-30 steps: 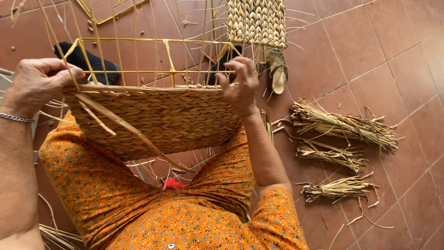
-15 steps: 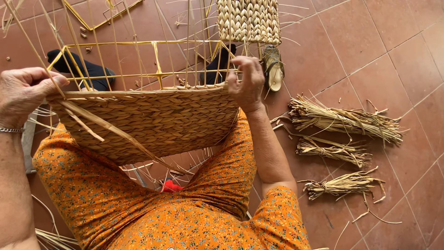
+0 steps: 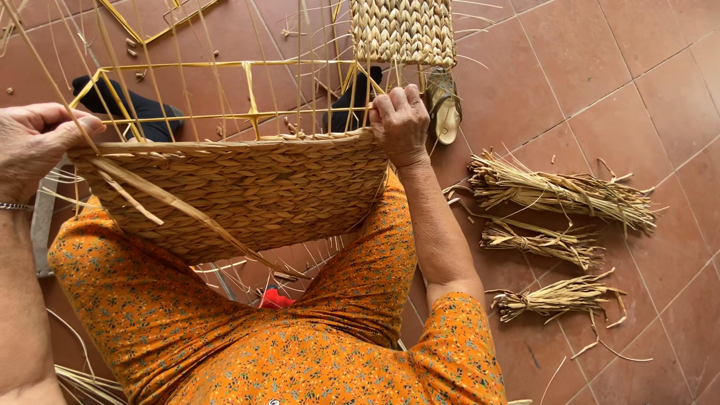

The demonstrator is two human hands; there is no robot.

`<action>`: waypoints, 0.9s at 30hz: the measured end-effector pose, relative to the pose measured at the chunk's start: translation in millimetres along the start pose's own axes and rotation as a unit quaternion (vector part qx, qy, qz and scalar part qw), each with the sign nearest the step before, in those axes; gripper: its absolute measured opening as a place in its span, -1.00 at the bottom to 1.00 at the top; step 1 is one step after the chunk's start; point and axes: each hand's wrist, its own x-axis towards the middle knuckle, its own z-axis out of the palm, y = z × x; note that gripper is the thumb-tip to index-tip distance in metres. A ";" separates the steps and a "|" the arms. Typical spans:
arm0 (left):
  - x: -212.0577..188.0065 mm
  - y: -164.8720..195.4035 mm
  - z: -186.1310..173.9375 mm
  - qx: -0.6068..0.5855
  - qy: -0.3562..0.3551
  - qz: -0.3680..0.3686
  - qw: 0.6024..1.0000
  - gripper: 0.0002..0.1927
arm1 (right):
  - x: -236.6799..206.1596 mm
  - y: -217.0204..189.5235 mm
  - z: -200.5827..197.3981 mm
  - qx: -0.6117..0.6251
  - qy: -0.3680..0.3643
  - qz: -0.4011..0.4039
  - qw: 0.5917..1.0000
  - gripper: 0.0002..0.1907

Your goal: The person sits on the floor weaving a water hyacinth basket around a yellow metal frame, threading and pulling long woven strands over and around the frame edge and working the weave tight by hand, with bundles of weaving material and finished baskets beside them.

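On the lap, over the orange flowered dress [image 3: 225, 330], rests the half-woven basket of brown straw on a yellow wire frame [image 3: 240, 195]. The left hand [image 3: 37, 142] has its grip closed on the left top edge of the weave, with the thumb pressing a straw strand. The right hand [image 3: 401, 120] clenches the right top edge. To the right, three tied bundles of dry straw [image 3: 555, 191] lie on the red tiled floor [image 3: 600, 75]. Farther away stands a finished woven straw panel [image 3: 403, 30], beside a sandal [image 3: 444, 109].
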 end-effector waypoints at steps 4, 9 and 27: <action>-7.6 -3.2 -26.8 0.030 -0.010 -0.010 0.999 -0.79 | 6.5 -28.9 20.5 -0.006 -0.021 0.075 0.997 -0.72; -2.3 -10.5 -75.4 -0.009 -0.051 -0.015 0.999 -0.78 | 48.4 -106.7 -8.2 0.145 -0.015 0.215 0.966 -0.55; -97.8 12.2 -162.4 0.143 0.088 0.227 0.959 -0.85 | 115.4 -469.5 -3.7 0.319 -0.181 0.011 0.930 -0.76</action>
